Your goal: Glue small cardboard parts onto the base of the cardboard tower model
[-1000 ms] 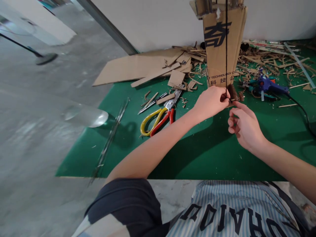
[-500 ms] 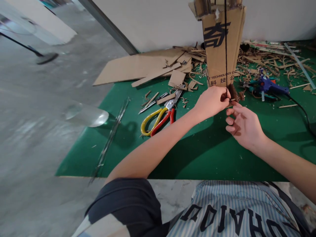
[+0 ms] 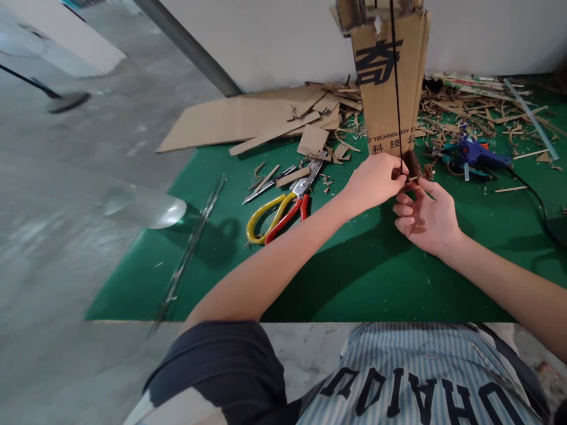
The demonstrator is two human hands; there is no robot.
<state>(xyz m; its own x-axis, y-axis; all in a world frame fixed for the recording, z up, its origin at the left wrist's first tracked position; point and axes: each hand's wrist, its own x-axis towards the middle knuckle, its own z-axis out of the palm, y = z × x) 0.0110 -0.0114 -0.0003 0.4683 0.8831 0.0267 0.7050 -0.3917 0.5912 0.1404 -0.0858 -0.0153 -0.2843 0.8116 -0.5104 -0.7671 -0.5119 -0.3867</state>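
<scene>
A tall cardboard structure (image 3: 390, 88) with dark printed characters stands upright on the green table. Down its front runs a black cord (image 3: 397, 88), taut from the top to my fingers. My left hand (image 3: 376, 183) is closed in a pinch on the cord's lower end, close to the structure's foot. Just below and to the right, my right hand (image 3: 427, 215) has thumb and forefinger together at a small light-coloured stick end (image 3: 413, 179); its other fingers curl loosely. A brown piece (image 3: 414, 165) sits behind the fingertips, partly hidden.
Yellow-and-red-handled scissors (image 3: 283, 206) lie left of my forearm, near a utility knife (image 3: 261, 192). A blue glue gun (image 3: 482, 154) with its cable rests at right. Cardboard scraps (image 3: 469, 109) cover the back. A clear bottle (image 3: 146, 206) and thin wires (image 3: 190, 248) are at left.
The whole view has shifted slightly, so things sit further left. My right hand has come closer to the left one, its thumb and forefinger now at the stick end.
</scene>
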